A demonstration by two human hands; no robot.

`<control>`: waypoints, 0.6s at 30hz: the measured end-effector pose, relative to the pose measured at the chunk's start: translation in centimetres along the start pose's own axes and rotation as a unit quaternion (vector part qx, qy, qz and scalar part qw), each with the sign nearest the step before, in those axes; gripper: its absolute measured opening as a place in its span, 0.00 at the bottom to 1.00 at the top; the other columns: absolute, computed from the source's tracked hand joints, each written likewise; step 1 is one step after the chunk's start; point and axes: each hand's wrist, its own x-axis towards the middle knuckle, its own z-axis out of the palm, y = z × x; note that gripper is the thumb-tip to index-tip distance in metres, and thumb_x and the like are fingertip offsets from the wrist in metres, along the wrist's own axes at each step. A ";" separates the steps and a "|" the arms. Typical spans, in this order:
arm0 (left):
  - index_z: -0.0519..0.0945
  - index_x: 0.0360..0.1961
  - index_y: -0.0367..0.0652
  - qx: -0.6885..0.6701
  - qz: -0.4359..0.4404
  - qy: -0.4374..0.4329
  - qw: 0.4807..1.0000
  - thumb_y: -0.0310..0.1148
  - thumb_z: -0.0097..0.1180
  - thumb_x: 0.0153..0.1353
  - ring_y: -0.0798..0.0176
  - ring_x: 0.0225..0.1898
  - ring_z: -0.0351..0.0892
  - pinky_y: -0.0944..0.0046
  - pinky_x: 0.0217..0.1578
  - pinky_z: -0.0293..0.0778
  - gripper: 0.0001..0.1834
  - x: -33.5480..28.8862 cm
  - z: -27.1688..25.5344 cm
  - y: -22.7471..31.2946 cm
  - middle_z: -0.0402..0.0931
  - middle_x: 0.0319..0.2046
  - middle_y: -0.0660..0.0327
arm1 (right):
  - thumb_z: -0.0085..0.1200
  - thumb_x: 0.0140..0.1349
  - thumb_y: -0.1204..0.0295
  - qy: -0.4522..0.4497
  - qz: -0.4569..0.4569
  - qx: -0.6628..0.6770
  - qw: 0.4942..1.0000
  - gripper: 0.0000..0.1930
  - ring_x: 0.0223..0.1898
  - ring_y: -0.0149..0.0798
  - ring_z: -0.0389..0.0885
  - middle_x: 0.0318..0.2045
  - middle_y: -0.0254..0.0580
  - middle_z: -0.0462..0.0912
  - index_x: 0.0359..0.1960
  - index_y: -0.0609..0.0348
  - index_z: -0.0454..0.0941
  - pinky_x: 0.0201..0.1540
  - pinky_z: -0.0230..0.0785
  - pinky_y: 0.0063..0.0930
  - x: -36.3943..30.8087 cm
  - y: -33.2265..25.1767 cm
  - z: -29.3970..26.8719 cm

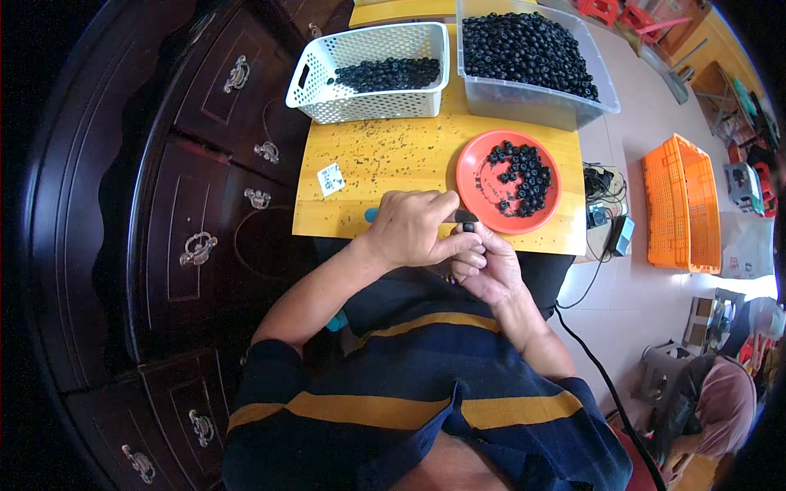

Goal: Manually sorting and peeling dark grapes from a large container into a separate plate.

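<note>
My left hand [411,227] is closed round a small knife with a blue handle [372,214]. The knife's short blade [464,217] points right. In the fingertips of my right hand [493,266] is a small black round part [468,227], right beside the blade; I cannot tell whether they touch. Just beyond my hands, a red plate [468,182] holds many similar black parts [532,184], some showing a hole in the middle.
On the yellow table [409,164] lie black scraps and a white printed label [331,179]. Behind stand a white perforated basket [360,108] and a clear bin [532,110], both with black parts. Dark drawers [188,221] flank the left; an orange crate [675,204] and another person [720,409] are right.
</note>
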 end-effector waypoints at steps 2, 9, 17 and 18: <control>0.75 0.27 0.42 0.012 0.008 -0.007 1.000 0.54 0.64 0.57 0.53 0.22 0.83 0.55 0.22 0.76 0.24 0.0 0.2 -0.2 0.78 0.19 0.58 | 0.51 0.73 0.64 -0.013 -0.001 -0.008 1.000 0.09 0.19 0.21 0.63 0.22 0.24 0.66 0.43 0.56 0.73 0.23 0.57 0.18 0.0 0.0 -0.1; 0.76 0.28 0.41 0.020 0.002 -0.063 0.998 0.53 0.64 0.58 0.52 0.22 0.83 0.54 0.23 0.76 0.23 -0.5 0.4 -0.3 0.79 0.20 0.56 | 0.52 0.72 0.64 -0.017 -0.012 -0.013 1.000 0.08 0.20 0.20 0.63 0.23 0.23 0.66 0.43 0.53 0.73 0.23 0.57 0.17 0.4 0.1 -0.7; 0.75 0.25 0.42 0.027 0.006 -0.070 0.997 0.51 0.63 0.60 0.51 0.22 0.82 0.53 0.23 0.76 0.22 -0.5 0.1 -0.5 0.79 0.21 0.56 | 0.53 0.71 0.65 0.011 -0.012 -0.060 0.998 0.06 0.20 0.21 0.63 0.23 0.23 0.64 0.40 0.51 0.71 0.22 0.57 0.16 0.2 0.2 -0.8; 0.75 0.25 0.42 0.027 0.008 -0.073 0.997 0.51 0.63 0.60 0.51 0.22 0.82 0.53 0.23 0.76 0.22 -0.5 0.1 -0.5 0.79 0.21 0.56 | 0.53 0.71 0.65 0.010 -0.015 -0.057 0.998 0.06 0.20 0.21 0.63 0.23 0.23 0.64 0.40 0.51 0.71 0.22 0.57 0.16 0.3 0.3 -0.9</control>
